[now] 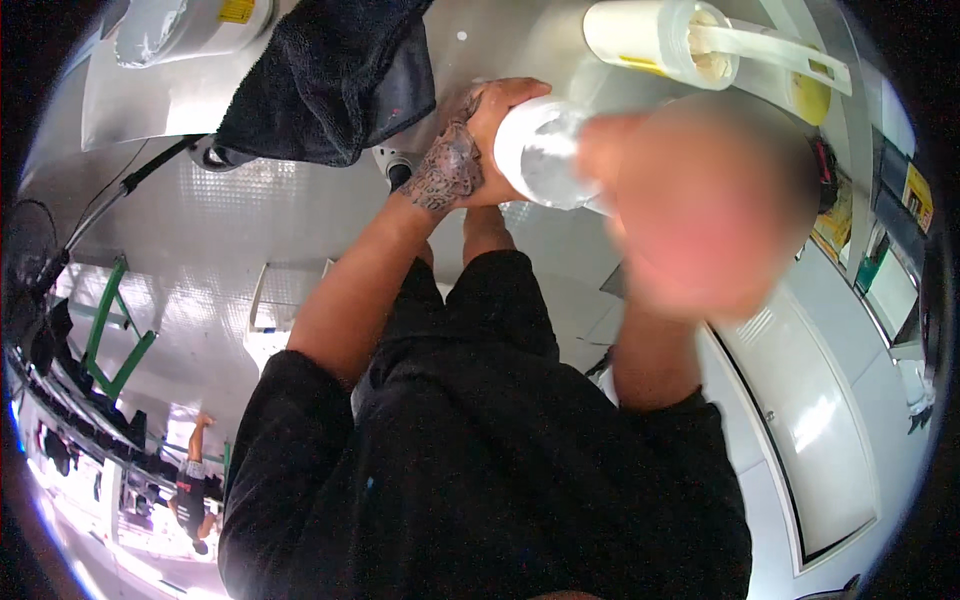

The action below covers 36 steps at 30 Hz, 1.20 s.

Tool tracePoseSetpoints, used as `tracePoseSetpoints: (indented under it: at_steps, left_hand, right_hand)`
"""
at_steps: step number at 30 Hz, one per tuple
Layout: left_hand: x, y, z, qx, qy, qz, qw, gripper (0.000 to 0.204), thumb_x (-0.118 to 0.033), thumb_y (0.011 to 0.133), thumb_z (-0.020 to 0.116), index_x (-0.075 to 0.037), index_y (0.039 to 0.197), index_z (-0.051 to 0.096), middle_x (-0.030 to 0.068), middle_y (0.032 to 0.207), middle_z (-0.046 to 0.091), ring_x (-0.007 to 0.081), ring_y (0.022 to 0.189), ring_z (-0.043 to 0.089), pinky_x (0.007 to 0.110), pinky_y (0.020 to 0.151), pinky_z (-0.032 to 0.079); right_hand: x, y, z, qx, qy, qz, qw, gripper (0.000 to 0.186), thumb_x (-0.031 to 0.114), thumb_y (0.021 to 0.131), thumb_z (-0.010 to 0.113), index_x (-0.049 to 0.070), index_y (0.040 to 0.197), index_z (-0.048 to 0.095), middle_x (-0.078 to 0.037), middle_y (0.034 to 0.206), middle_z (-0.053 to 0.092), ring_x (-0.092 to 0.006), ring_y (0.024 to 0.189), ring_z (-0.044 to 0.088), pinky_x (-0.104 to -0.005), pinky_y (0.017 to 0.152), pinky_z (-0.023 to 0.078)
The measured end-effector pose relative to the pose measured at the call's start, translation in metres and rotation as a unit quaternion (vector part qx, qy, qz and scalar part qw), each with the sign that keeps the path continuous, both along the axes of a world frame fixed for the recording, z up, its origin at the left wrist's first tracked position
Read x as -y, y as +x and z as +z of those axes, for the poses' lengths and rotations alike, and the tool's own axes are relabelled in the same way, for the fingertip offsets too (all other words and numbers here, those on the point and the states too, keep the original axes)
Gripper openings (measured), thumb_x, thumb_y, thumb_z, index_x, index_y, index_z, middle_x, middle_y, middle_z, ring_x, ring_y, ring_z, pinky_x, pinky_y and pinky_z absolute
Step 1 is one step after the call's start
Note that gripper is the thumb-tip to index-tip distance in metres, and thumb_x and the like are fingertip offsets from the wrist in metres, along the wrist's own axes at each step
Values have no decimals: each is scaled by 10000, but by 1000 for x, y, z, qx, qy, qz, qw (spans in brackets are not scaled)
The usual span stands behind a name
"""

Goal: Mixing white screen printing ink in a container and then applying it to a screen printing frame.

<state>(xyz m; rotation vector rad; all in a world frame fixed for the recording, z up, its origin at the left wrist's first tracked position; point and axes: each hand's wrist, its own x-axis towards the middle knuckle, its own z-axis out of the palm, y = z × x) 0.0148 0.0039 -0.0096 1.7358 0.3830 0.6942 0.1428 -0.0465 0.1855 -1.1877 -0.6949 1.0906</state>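
My left hand (492, 135), with its dark-marked wrist, is wrapped round the side of a white round container (515, 150). The container is tilted so that its round end faces up toward me, with a pale, shiny surface inside the rim. My right hand (625, 165) reaches in from the right to the container's right side. A heavy blur covers most of that hand, so its grip does not show. A black cloth (330, 85) lies on the metal counter (480, 45), left of my left hand.
Behind the container, a white cylindrical tub (640, 40) lies near a white flat-handled utensil (775, 55). A large white tub (190, 30) stands at the far left. White cabinet doors (800, 410) line the right, and another person (190, 490) is distant at lower left.
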Motion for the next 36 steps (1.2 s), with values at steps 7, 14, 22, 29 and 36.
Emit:
tracePoseSetpoints:
  at_steps: [7,14,22,29,36]
  left_hand:
    - [-3,-2,-17,51,5,-11,999,1001,-380,550,935,-46,1375,476,183,1347,557,364,1273,532,454,1080,408]
    - [3,-6,-4,33,31,-5,999,958,-381,577,913,-53,1365,477,188,1338,558,363,1264,539,458,1074,406]
    - [-2,-9,-4,38,40,2,998,958,-337,582,917,-64,1373,452,187,1337,543,368,1253,544,463,1067,416]
    - [-3,-11,-8,-4,53,19,998,949,-346,602,913,-57,1377,447,186,1345,553,371,1267,533,468,1085,400]
    - [-2,0,-16,58,36,1,998,978,-331,578,933,-43,1372,441,183,1347,538,363,1263,528,457,1085,405]
  right_hand:
    - [19,11,-5,-72,-3,-9,997,319,240,853,582,23,639,485,-87,572,500,-210,504,423,-378,490,315]
    - [40,28,-13,-135,29,-10,990,239,187,805,613,27,637,556,-128,678,620,-237,569,552,-393,534,429]
    - [36,18,-6,-40,9,17,999,383,303,865,609,42,616,483,-72,585,505,-224,493,436,-375,500,331]
    - [48,-8,-11,43,11,28,999,372,266,933,523,40,642,472,-165,653,558,-244,524,426,-434,534,350]
    - [38,-18,-14,39,21,45,998,317,258,929,551,31,713,499,-157,653,560,-253,547,461,-430,592,375]
